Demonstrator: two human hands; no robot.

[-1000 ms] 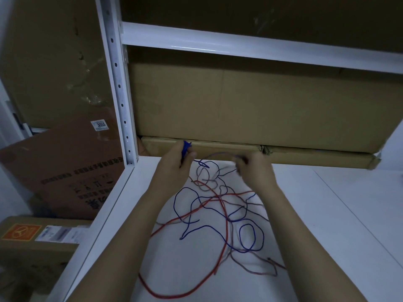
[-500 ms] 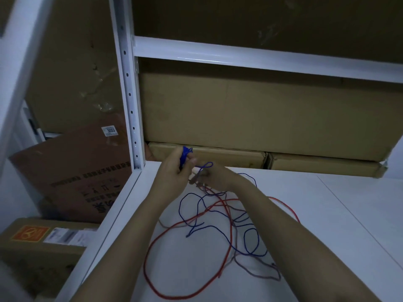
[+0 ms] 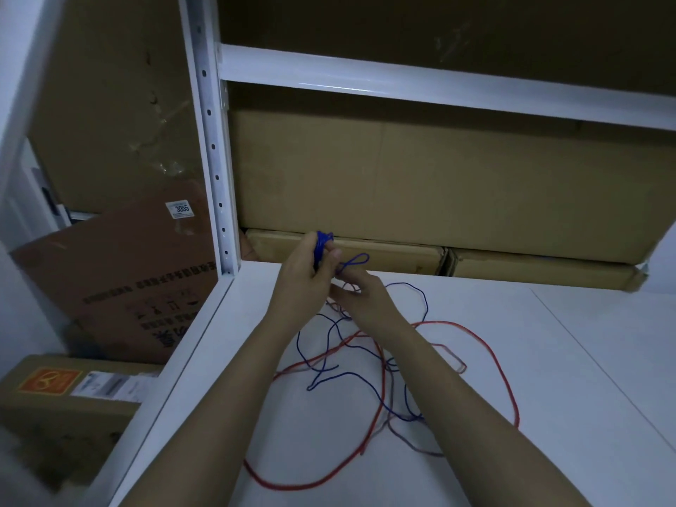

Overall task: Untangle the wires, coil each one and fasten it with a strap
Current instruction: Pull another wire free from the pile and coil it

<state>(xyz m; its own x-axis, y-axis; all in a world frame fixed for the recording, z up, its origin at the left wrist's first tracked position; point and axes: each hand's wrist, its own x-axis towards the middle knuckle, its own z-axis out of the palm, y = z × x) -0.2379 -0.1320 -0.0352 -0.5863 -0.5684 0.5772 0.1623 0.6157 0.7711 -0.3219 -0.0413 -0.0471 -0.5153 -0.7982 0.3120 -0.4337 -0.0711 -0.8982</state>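
A small blue wire coil (image 3: 321, 247) is gripped by the left hand (image 3: 305, 274); a blue wire loop (image 3: 353, 262) is pinched by the right hand (image 3: 360, 294). If slack is drawn from 5 o'clock, the red wire (image 3: 486, 345) is likely snagged, and the tangle is tightened.

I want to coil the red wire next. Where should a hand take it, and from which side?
Probably at the wide outer arc of the red wire on the right. There it lies alone on the white shelf, apart from the blue wire and grey wire crossings. Coming from above on the right with the right hand looks simplest; I cannot see a free end clearly.
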